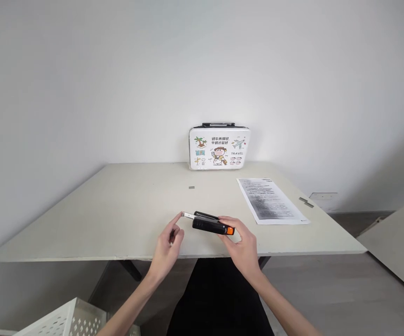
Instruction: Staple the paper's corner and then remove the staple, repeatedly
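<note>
Over the front of the table, my right hand (242,242) grips a black stapler (209,226) by its orange-marked end. A metal slide (188,215) sticks out of the stapler's left end. The outstretched index finger of my left hand (167,245) touches the tip of that slide. The other left fingers curl inward, with the thumb apart from the index finger. Beyond the stapler, a short grey staple strip (191,187) lies on the table. Two more staple strips (306,202) lie near the right edge.
A printed sheet (273,200) lies on the right of the white table (117,210). Against the wall stands a white cartoon-printed case (219,148) with a black handle. A white perforated basket (72,322) sits below, at lower left. A wall socket (323,196) is at right.
</note>
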A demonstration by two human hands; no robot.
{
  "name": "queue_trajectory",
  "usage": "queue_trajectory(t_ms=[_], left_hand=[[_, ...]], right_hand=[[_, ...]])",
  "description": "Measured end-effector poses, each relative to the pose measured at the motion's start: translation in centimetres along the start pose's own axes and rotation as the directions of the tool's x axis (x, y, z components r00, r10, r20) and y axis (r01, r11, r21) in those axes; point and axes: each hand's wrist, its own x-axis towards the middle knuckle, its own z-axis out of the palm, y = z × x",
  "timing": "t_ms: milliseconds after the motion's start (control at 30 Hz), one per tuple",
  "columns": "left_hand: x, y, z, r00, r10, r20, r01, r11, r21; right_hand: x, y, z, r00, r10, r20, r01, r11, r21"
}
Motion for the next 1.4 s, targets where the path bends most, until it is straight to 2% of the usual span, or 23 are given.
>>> queue_trajectory(t_ms=[67, 133, 200, 267, 333, 433, 467, 533, 667, 800, 867, 967, 1033, 1067, 1100, 1167, 1300, 1400], left_hand=[[0.0, 0.0, 0.3, 0.998, 0.055, 0.04, -0.055, 0.998, 0.002], [0.3, -0.2, 0.4, 0.996, 0.059, 0.068, -0.058, 0.998, -0.01], [0.9, -0.5, -0.1, 0.999, 0.013, 0.05, -0.011, 0.999, -0.041], [1.9, -0.9, -0.9, 0.998, -0.06, -0.014, 0.057, 0.987, -0.152], [3.1, -1.4, -1.9, 0.983, -0.166, -0.073, 0.126, 0.914, -0.386], [4.5, -2.1, -3.2, 0.946, -0.323, -0.034, 0.198, 0.657, -0.727], [4.7, -2.3, -3.5, 0.935, -0.355, -0.01, 0.21, 0.576, -0.79], [5.0, -2.7, -3.9, 0.922, -0.387, 0.01, 0.207, 0.471, -0.857], [4.9, -3.2, -4.1, 0.914, -0.405, 0.019, 0.199, 0.408, -0.891], [4.9, -3.5, -4.0, 0.905, -0.424, 0.017, 0.215, 0.423, -0.88], [5.0, -3.5, -4.0, 0.901, -0.433, 0.011, 0.223, 0.441, -0.869], [5.0, -3.3, -4.0, 0.893, -0.449, 0.014, 0.237, 0.445, -0.864], [5.0, -3.2, -3.8, 0.891, -0.452, 0.03, 0.249, 0.432, -0.867], [4.9, -3.1, -3.6, 0.89, -0.453, 0.044, 0.257, 0.422, -0.869], [4.9, -3.0, -3.4, 0.888, -0.456, 0.059, 0.268, 0.411, -0.871], [4.7, -2.7, -2.7, 0.878, -0.469, 0.096, 0.304, 0.391, -0.869], [4.4, -1.5, -0.9, 0.849, -0.498, 0.177, 0.405, 0.397, -0.823], [4.2, -0.5, 0.8, 0.855, -0.467, 0.225, 0.436, 0.412, -0.8]], right_hand=[[0.2, 0.0, 0.7, 0.998, 0.063, 0.025, -0.064, 0.998, 0.02], [0.6, 0.1, 1.5, 0.993, 0.11, 0.048, -0.112, 0.993, 0.032], [1.5, 0.5, 2.4, 0.987, 0.142, 0.072, -0.145, 0.989, 0.035], [2.9, 1.5, 3.6, 0.983, 0.153, 0.104, -0.157, 0.987, 0.027], [4.9, 3.2, 5.0, 0.983, 0.135, 0.128, -0.137, 0.991, 0.008], [8.4, 6.1, 7.8, 0.979, 0.138, 0.15, -0.131, 0.99, -0.057], [9.6, 7.0, 8.8, 0.974, 0.154, 0.164, -0.14, 0.986, -0.092], [11.7, 8.5, 10.8, 0.969, 0.162, 0.184, -0.144, 0.984, -0.109], [14.5, 10.1, 14.5, 0.962, 0.168, 0.217, -0.138, 0.979, -0.146], [15.7, 9.7, 16.2, 0.96, 0.169, 0.224, -0.121, 0.97, -0.211], [15.5, 8.6, 15.9, 0.964, 0.151, 0.22, -0.096, 0.966, -0.24], [13.3, 6.0, 14.2, 0.97, 0.042, 0.24, 0.018, 0.97, -0.244], [10.8, 3.7, 12.8, 0.934, -0.119, 0.338, 0.184, 0.968, -0.169], [9.4, 2.6, 12.2, 0.896, -0.151, 0.417, 0.219, 0.968, -0.12], [8.0, 1.5, 11.8, 0.863, -0.158, 0.48, 0.232, 0.968, -0.098], [5.5, -0.1, 11.3, 0.835, -0.142, 0.531, 0.239, 0.964, -0.117], [3.3, -1.2, 11.3, 0.836, -0.105, 0.538, 0.282, 0.924, -0.257], [3.4, -1.0, 10.6, 0.85, -0.091, 0.519, 0.287, 0.905, -0.312]])
